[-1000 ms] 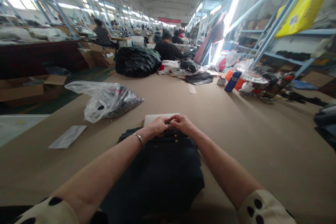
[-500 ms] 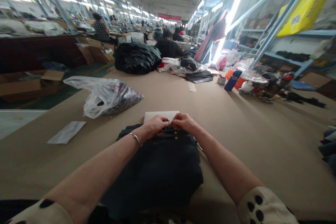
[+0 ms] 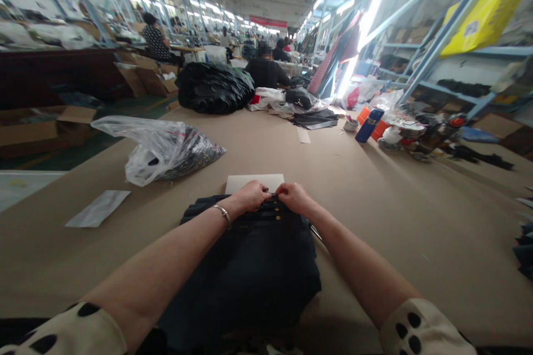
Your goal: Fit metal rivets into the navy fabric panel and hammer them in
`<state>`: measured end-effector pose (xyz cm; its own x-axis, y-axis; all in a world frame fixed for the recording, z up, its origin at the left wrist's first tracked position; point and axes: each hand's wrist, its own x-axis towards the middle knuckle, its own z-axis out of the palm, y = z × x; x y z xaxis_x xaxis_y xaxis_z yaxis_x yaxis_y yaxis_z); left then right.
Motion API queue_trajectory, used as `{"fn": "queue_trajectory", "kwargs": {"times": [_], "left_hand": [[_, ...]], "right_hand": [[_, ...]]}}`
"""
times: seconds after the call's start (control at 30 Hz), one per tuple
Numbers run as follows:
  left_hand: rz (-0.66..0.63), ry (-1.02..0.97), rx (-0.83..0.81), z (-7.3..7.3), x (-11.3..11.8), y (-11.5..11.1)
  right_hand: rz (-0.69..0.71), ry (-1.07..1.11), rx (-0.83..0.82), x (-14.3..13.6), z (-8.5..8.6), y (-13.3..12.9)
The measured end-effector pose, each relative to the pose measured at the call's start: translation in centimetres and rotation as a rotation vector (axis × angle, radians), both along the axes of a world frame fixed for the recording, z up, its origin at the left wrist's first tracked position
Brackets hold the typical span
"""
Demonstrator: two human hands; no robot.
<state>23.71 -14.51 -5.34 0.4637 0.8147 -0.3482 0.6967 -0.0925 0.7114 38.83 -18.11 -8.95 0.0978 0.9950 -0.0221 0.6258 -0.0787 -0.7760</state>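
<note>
Left hand (image 3: pixel 249 197) and right hand (image 3: pixel 293 198) closed together, fingertips pinching the top edge of a dark garment (image 3: pixel 250 266) with gold buttons, flat on the table (image 3: pixel 375 205). White card (image 3: pixel 255 182) just beyond the garment; plastic bag (image 3: pixel 160 150) farther left.

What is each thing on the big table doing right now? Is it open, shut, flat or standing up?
Left hand: fingers pinched at the far edge of the dark garments.
Right hand: pinched there too, meeting the left.
Dark garments: folded, stacked flat.
White card: flat, behind the hands.
Clear plastic bag: filled, slumped sideways.
Blue bottle: standing, tilted.
Black bag pile: heaped.
</note>
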Motion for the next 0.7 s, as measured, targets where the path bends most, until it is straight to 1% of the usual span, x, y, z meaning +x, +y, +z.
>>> {"fn": "queue_trajectory", "kwargs": {"times": [0.13,0.3,0.47,0.7], "left_hand": [[-0.041,0.105,0.015,0.3,0.3,0.2],[-0.072,0.182,0.050,-0.2,0.3,0.6],[-0.089,0.214,0.064,-0.6,0.2,0.9],[-0.111,0.270,0.116,-0.4,0.1,0.7]], "right_hand": [[0.026,-0.097,-0.026,0.3,-0.7,-0.1],[0.064,-0.146,-0.071,0.7,-1.3,0.0],[0.114,-0.184,-0.090,0.8,-1.2,0.2],[0.130,-0.286,-0.061,0.3,-0.9,0.0]]}}
